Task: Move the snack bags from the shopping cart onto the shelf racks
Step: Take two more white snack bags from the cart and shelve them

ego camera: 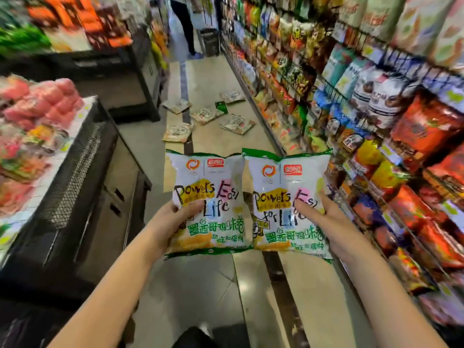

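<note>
I have a snack bag in each hand. My left hand [173,217] grips the left bag [208,187] by its lower left side, thumb across the front and the rest curled behind, out of sight. My right hand [319,212] grips the right bag [283,187] the same way on its lower right side. Both sets of fingers [303,207] are closed firmly round the packs.

The bags stand upright with their faces toward me. Their inner edges touch or slightly overlap between the hands, above the aisle floor [190,292]. The shelf racks [376,136] run just to the right of my right fingers, crowded with packs. That side is blurred, so I cannot make out a free slot. I cannot pick out the cart in this view.

The step, as I judge it, is carrying these two to the racks. I would turn right and find the gap first, then feed one bag at a time. The right bag goes first, being nearest, with the left one held back so it does not snag.

The packs look puffy and slick, so I would hold them firmly without crushing the middle. Each should sit upright, print outward, seated on the rack before the fingers let go. Loose bags [233,123] lie on the floor well ahead of the fingers, which suggests packs slide off easily.
</note>
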`<act>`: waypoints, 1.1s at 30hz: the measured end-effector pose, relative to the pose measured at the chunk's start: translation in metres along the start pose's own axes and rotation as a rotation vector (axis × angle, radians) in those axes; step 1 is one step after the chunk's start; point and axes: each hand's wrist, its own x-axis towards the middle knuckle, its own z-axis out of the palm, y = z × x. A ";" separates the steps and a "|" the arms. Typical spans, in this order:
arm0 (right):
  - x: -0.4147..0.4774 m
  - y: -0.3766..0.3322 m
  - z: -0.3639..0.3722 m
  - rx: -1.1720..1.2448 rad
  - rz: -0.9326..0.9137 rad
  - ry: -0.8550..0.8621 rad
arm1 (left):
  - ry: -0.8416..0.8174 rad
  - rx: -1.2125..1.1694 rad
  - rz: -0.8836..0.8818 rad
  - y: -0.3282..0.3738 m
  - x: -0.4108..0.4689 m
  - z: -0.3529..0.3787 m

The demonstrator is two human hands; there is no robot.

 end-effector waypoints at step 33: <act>0.438 -0.214 0.163 -0.029 -0.186 0.215 | -0.261 0.195 0.348 0.363 0.482 -0.079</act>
